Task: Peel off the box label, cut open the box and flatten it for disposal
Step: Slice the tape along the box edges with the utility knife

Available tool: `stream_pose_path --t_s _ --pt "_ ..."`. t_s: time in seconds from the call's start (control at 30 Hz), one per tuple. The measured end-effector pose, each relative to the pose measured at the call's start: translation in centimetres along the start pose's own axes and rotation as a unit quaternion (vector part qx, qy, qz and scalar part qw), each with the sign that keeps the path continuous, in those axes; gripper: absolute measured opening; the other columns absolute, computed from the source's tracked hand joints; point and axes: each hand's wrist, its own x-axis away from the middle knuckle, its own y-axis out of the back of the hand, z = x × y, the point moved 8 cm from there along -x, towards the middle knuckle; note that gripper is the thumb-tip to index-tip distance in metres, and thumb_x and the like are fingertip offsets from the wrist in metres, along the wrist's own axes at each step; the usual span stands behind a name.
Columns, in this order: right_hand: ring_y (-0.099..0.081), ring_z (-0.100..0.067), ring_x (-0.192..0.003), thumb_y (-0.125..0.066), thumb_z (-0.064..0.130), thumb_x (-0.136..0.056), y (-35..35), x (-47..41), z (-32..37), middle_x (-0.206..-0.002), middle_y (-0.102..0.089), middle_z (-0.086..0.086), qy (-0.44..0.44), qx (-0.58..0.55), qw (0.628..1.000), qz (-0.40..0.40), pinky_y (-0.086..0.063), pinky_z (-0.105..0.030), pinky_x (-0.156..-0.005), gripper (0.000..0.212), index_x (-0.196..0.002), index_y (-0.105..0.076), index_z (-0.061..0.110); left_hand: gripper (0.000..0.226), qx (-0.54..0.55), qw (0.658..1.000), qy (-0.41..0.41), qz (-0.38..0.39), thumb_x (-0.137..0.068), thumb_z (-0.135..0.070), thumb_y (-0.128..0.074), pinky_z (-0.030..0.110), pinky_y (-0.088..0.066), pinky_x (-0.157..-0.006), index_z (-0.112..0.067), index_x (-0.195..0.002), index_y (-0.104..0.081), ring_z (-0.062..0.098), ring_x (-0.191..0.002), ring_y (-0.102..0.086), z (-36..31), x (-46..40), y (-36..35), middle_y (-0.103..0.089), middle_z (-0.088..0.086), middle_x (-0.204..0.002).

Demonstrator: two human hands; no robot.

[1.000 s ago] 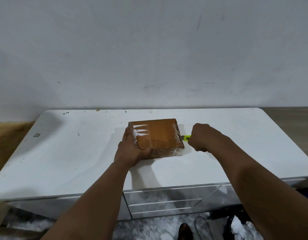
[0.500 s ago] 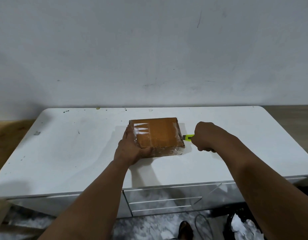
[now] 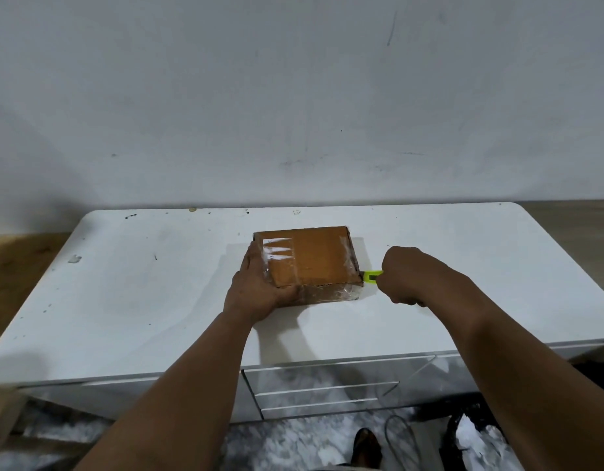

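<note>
Meanwhile, seen from the head camera, a taped cardboard box (image 3: 309, 261) lies flat near the middle of a white table (image 3: 141, 294), its long axis running left to right. The left hand (image 3: 256, 287) is spread and pressed over the box's near-left corner, pinning it down. The right hand (image 3: 407, 275) is fisted tight around a yellow-green cutter (image 3: 372, 277), whose tip meets the box's right side at the near corner. The box thus lies directly left of the blade, so any cut would probably run along that right edge, away from the holding hand.
</note>
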Motion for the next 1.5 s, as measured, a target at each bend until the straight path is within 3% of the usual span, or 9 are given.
stream_pose_path --t_s 0.33,0.43,0.57,0.77,0.87,0.97,1.1,1.33,1.5 --pt "-0.04 -0.02 -0.045 -0.047 0.001 -0.08 -0.1 0.1 -0.1 -0.063 -0.048 -0.007 0.005 0.016 1.0 0.007 -0.03 -0.023 -0.044 0.018 -0.066 -0.043 0.011 0.138 -0.005 1.0 -0.002 -0.008 -0.052 -0.079 -0.077 0.049 -0.039 -0.115 -0.041 -0.158 0.003 0.02 -0.148 -0.035 -0.1 0.1 0.1 -0.021 -0.011 -0.167" --pt "-0.043 -0.021 -0.043 -0.05 0.002 -0.077 0.3 0.1 -1.0 -0.065 -0.061 -0.009 0.008 0.004 1.0 0.007 -0.034 -0.023 -0.046 0.013 -0.066 -0.049 0.009 0.14 -0.003 1.0 -0.01 -0.002 -0.052 -0.08 -0.076 0.049 -0.038 -0.116 -0.041 -0.158 0.005 0.021 -0.149 -0.034 -0.2 0.0 0.1 -0.019 -0.011 -0.167" --pt "-0.054 -0.025 -0.046 -0.049 0.009 -0.083 0.1 0.4 -2.7 -0.078 -0.074 -0.016 0.008 -0.099 0.995 0.013 -0.046 -0.027 -0.051 0.014 -0.088 -0.062 0.005 0.139 -0.001 1.0 -0.011 -0.001 -0.052 -0.078 -0.078 0.048 -0.039 -0.116 -0.041 -0.158 0.004 0.022 -0.147 -0.038 -0.2 0.0 0.1 -0.021 -0.012 -0.167" --pt "-0.07 -0.031 -0.061 -0.045 0.026 -0.094 -3.9 1.3 -5.0 -0.082 -0.069 -0.008 0.057 -0.211 0.974 -0.058 -0.06 -0.046 -0.055 0.005 -0.096 -0.05 0.026 0.14 0.021 0.999 -0.022 0.012 -0.051 -0.079 -0.081 0.047 -0.043 -0.112 -0.041 -0.158 0.0 0.019 -0.144 -0.041 -0.3 0.0 0.1 -0.027 -0.014 -0.163" --pt "-0.064 -0.027 -0.065 -0.043 0.03 -0.097 -6.5 1.4 -6.0 -0.083 -0.068 -0.004 0.065 -0.196 0.975 -0.083 -0.056 -0.046 -0.063 0.009 -0.105 -0.043 0.029 0.14 0.02 0.999 -0.022 0.022 -0.052 -0.078 -0.081 0.046 -0.041 -0.115 -0.04 -0.159 0.001 0.019 -0.146 -0.038 -0.3 0.0 -0.1 -0.024 -0.013 -0.165" --pt "-0.055 -0.02 -0.056 -0.043 0.027 -0.1 -8.0 2.1 -5.8 -0.067 -0.058 -0.001 0.083 -0.205 0.97 -0.098 -0.041 -0.033 -0.051 0.015 -0.114 -0.042 0.023 0.143 0.012 0.999 -0.02 0.022 -0.049 -0.085 -0.078 0.049 -0.04 -0.116 -0.04 -0.159 0.002 0.02 -0.148 -0.035 0.0 -0.3 -0.1 -0.022 -0.012 -0.166" --pt "-0.048 -0.02 -0.052 -0.043 0.025 -0.1 -9.1 2.4 -5.8 -0.061 -0.05 0.0 0.088 -0.205 0.968 -0.114 -0.027 -0.03 -0.047 0.017 -0.116 -0.042 0.019 0.141 0.013 0.999 -0.035 0.029 -0.051 -0.082 -0.079 0.047 -0.039 -0.116 -0.037 -0.159 0.0 0.018 -0.147 -0.034 -0.5 -0.2 -0.2 -0.023 -0.011 -0.166" --pt "-0.05 -0.021 -0.056 -0.041 0.025 -0.101 -9.8 2.4 -5.6 -0.065 -0.051 0.001 0.078 -0.206 0.968 -0.123 -0.031 -0.033 -0.052 0.023 -0.123 -0.043 0.019 0.143 0.013 0.998 -0.035 0.043 -0.049 -0.085 -0.079 0.049 -0.043 -0.114 -0.041 -0.158 0.002 0.019 -0.146 -0.038 -0.1 -0.7 -0.2 -0.024 -0.014 -0.165" --pt "-0.058 -0.03 -0.067 -0.04 0.024 -0.101 -10.2 2.9 -5.1 -0.073 -0.055 -0.004 0.079 -0.178 0.972 -0.131 -0.045 -0.037 -0.06 0.028 -0.128 -0.043 0.017 0.135 0.033 0.997 -0.047 0.047 -0.049 -0.081 -0.083 0.05 -0.049 -0.108 -0.045 -0.156 -0.008 0.018 -0.14 -0.047 -0.1 -1.0 -0.3 -0.036 -0.017 -0.157"
